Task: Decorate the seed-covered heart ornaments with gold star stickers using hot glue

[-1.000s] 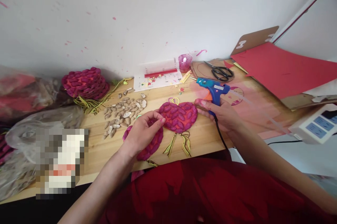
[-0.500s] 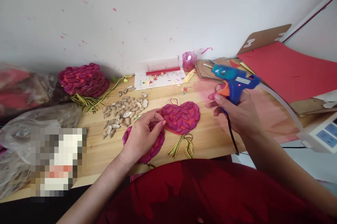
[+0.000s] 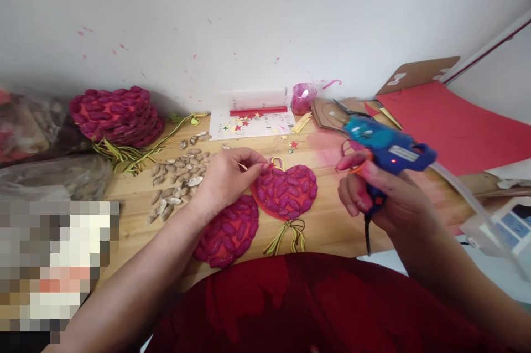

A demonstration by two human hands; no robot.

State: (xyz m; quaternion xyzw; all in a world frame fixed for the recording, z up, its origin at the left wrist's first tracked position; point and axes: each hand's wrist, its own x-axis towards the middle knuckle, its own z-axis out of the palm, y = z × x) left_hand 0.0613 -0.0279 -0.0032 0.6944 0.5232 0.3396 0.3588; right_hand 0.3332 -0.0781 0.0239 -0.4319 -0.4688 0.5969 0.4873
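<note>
My right hand (image 3: 384, 195) grips a blue glue gun (image 3: 385, 145) raised above the wooden table (image 3: 327, 220), its nozzle pointing left and a clear glue stick trailing back to the right. My left hand (image 3: 226, 176) pinches the top left edge of a red heart (image 3: 286, 190) covered in magenta shells, near its yellow loop. A second shell-covered heart (image 3: 228, 231) lies just below my left wrist. Yellow and green strings hang from the first heart's tip.
Loose pale shells (image 3: 176, 181) lie left of my hand. A stack of finished hearts (image 3: 114, 115) sits far left by plastic bags. At the back are a star sheet (image 3: 253, 120), a pink cup (image 3: 302, 97), scissors, cardboard and red paper (image 3: 456, 120). A power strip (image 3: 510, 220) sits right.
My right hand lifted the glue gun off the table and drew it right and nearer. My left hand moved up from the lower heart to the upper heart's top edge.
</note>
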